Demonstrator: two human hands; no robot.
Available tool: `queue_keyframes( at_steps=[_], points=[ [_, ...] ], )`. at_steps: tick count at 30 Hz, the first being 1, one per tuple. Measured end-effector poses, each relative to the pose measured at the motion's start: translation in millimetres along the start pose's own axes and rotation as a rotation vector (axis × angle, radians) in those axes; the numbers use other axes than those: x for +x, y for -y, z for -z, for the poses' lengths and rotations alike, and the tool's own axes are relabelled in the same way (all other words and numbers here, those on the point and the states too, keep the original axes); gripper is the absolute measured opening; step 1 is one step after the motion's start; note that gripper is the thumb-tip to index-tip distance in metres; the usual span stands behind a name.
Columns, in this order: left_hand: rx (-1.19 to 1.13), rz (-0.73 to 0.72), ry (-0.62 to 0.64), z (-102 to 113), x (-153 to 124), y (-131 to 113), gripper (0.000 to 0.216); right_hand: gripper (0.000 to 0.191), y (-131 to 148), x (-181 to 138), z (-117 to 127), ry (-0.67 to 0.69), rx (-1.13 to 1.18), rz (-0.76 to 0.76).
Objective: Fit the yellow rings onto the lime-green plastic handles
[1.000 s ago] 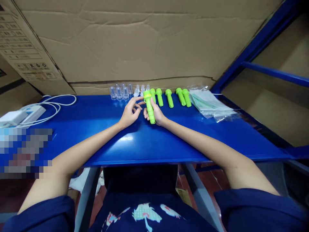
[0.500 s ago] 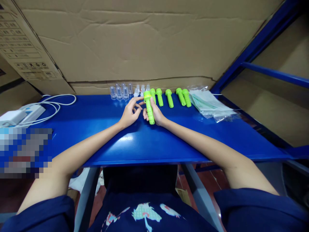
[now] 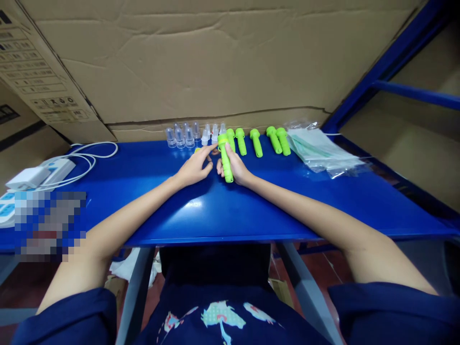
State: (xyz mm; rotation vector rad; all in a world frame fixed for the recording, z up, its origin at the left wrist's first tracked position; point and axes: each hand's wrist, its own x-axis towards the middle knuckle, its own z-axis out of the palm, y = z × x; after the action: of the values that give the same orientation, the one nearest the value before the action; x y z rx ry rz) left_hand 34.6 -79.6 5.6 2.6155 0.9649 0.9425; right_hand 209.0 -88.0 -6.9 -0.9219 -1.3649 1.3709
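My right hand [image 3: 237,168] is closed around a bright green flashlight [image 3: 225,159], holding it tilted above the blue table [image 3: 143,191]. Beside it, my left hand [image 3: 194,167] has its fingers partly curled, the index finger stretched toward the flashlight's head; nothing shows in its grasp. Several more green flashlights [image 3: 257,141] lie in a row just behind, near the table's back edge. Left of them stand several small clear plastic caps [image 3: 183,135].
Clear plastic bags [image 3: 323,151] lie at the back right. A white power strip and coiled white cable [image 3: 53,170] sit at the far left. Cardboard [image 3: 201,62] walls the back, and a blue shelf frame [image 3: 391,57] rises on the right.
My left hand has flattened somewhat and its index finger now reaches toward the flashlight's head. The camera has tipped slightly, shifting the scene.
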Motion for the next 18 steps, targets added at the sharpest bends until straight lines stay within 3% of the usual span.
queue_keyframes(
  at_steps=[2, 5, 9, 14, 16, 18],
  points=[
    [0.197, -0.012, 0.128, 20, 1, -3, 0.055, 0.078, 1, -1, -1, -0.009, -0.008, -0.02],
    [0.47, 0.017, 0.218, 49, -9, -10, 0.049, 0.077, 2, -1, -2, 0.012, -0.025, -0.043],
    [0.591, 0.073, 0.35, 73, -55, -11, 0.049, 0.074, -1, 0, -1, 0.012, -0.035, -0.039],
    [0.634, 0.514, 0.259, 102, -129, -1, 0.066, 0.072, -5, 3, -1, 0.024, -0.028, -0.027],
    [0.702, 0.735, 0.142, 116, -149, -3, 0.068, 0.071, -5, 3, -2, 0.018, -0.029, -0.02],
    [0.695, 0.933, 0.122, 129, -163, -11, 0.073, 0.071, -6, 3, -2, 0.021, -0.034, -0.014]
  ],
)
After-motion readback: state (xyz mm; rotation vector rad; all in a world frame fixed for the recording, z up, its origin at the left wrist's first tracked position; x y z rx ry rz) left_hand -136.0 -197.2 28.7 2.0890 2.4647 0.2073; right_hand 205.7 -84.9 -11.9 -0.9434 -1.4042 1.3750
